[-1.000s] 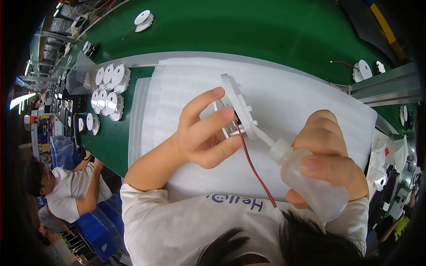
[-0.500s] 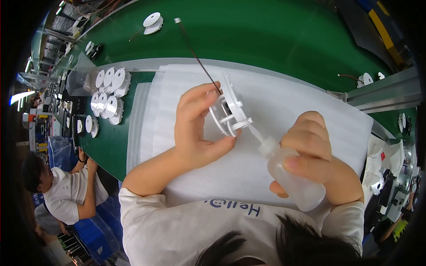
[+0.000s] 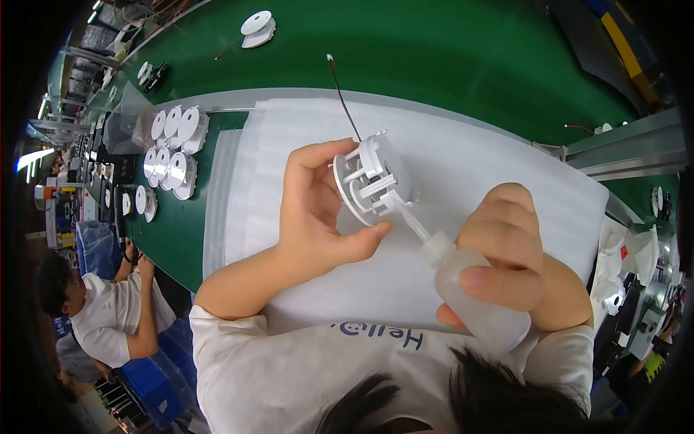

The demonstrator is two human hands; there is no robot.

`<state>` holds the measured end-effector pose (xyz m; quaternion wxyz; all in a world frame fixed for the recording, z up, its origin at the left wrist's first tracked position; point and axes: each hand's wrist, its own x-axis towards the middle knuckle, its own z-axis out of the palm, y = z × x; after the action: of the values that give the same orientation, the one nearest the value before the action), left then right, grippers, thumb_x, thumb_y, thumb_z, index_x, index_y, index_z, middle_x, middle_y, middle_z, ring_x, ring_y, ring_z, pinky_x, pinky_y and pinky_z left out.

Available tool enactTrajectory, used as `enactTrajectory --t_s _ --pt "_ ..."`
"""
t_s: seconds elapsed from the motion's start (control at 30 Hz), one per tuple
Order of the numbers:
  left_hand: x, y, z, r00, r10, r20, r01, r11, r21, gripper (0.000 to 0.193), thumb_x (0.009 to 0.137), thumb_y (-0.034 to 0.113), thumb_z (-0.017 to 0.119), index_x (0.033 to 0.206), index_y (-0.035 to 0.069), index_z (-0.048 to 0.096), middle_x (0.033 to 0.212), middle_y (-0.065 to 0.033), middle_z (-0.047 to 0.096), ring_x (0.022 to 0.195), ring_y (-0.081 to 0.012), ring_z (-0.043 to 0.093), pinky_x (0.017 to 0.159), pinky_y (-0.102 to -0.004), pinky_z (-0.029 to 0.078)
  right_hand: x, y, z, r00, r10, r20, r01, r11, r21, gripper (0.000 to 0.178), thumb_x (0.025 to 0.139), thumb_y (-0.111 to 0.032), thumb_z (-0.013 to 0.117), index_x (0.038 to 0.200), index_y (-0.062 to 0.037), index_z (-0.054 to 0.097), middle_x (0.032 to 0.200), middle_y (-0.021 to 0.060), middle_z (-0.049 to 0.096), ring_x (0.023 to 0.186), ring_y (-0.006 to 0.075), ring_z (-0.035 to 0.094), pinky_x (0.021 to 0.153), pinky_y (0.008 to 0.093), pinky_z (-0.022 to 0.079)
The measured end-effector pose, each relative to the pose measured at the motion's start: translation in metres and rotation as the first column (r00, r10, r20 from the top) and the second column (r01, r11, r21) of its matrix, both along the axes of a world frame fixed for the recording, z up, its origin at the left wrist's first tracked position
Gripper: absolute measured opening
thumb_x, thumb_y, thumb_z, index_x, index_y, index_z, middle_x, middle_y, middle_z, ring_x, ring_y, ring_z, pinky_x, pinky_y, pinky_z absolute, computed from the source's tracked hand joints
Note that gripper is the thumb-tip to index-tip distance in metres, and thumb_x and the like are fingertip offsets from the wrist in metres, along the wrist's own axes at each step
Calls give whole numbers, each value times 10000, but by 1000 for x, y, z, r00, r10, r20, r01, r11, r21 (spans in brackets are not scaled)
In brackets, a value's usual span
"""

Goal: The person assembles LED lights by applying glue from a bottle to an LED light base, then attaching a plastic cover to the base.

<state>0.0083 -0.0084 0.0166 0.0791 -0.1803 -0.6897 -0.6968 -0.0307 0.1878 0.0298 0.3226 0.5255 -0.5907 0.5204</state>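
Note:
My left hand (image 3: 318,210) is closed round the rim of a white plastic gear assembly (image 3: 372,181), a round housing with posts and a toothed wheel showing on its open side. A thin dark cable (image 3: 341,94) with a small white plug rises from its far side. In my right hand (image 3: 502,246) is a translucent squeeze bottle (image 3: 484,296), tilted so its narrow nozzle (image 3: 410,219) points up and left. The nozzle's tip meets the near edge of the assembly; whether it touches cannot be made out. My right fingers wrap round the bottle's body.
White foam sheeting (image 3: 289,152) covers the work surface beneath my hands. Several similar white assemblies (image 3: 173,159) stand in rows at the left. Beyond lies a green belt (image 3: 434,58) carrying another assembly (image 3: 258,30). A metal post (image 3: 625,152) stands at the right; a co-worker (image 3: 108,311) sits at the left.
My left hand has turned the assembly, so its inner posts and toothed wheel now face me more. The cable has swung right. On the belt, the far assembly has shifted slightly right.

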Motion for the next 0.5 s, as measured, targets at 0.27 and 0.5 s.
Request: enactTrajectory --t_s 0.27,0.5 --pt "7 -1 1 963 -73 261 -21 940 341 654 664 74 684 1172 45 273 1095 -102 432 1005 -179 464 836 -325 416 2 1 -1 1000 -4 -24 5 1000 24 310 678 -289 653 894 -108 525 662 32 508 502 140 417 464 263 277" --pt "8 0 7 917 -147 370 -56 873 485 608 718 260 668 1156 62 297 1096 -123 454 995 -225 497 790 -396 451 -1 4 -2 999 1 -34 1 999 52 323 657 -276 655 898 -107 521 664 29 497 500 141 412 465 262 271"
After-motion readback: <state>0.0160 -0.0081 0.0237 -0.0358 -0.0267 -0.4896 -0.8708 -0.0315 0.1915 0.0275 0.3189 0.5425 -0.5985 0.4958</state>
